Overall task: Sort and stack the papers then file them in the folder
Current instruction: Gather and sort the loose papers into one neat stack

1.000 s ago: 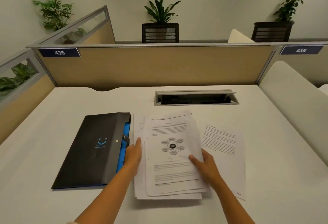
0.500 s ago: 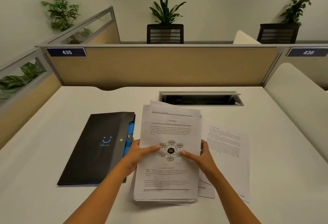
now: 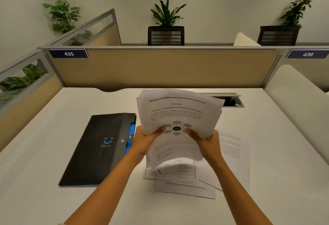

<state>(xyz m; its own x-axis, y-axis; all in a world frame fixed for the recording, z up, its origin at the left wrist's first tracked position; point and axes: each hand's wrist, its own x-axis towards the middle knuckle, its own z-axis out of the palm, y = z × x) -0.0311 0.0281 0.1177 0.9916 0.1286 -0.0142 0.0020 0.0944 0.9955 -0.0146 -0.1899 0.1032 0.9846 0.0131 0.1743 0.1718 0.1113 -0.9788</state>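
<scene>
Both hands hold a thick stack of printed papers [image 3: 178, 110] raised off the desk, tilted away from me; the top sheet shows text and a round diagram. My left hand [image 3: 144, 139] grips its left edge and my right hand [image 3: 208, 144] grips its right edge, thumbs on top. Under the stack, a few loose sheets [image 3: 179, 176] lie askew on the desk, and one printed sheet [image 3: 231, 146] lies to the right. A black folder [image 3: 99, 146] with a blue smile logo and blue inside lies shut on the left.
The white desk [image 3: 53, 198] is bounded by tan cubicle partitions behind and on the left. A cable slot [image 3: 231, 100] sits in the desk behind the stack. A padded cream divider [image 3: 299, 100] runs along the right. Potted plants stand beyond the partition.
The stack was flat on the desk under my hands; both hands gripped its sides and lifted it up and away from me, leaving a few sheets on the desk.
</scene>
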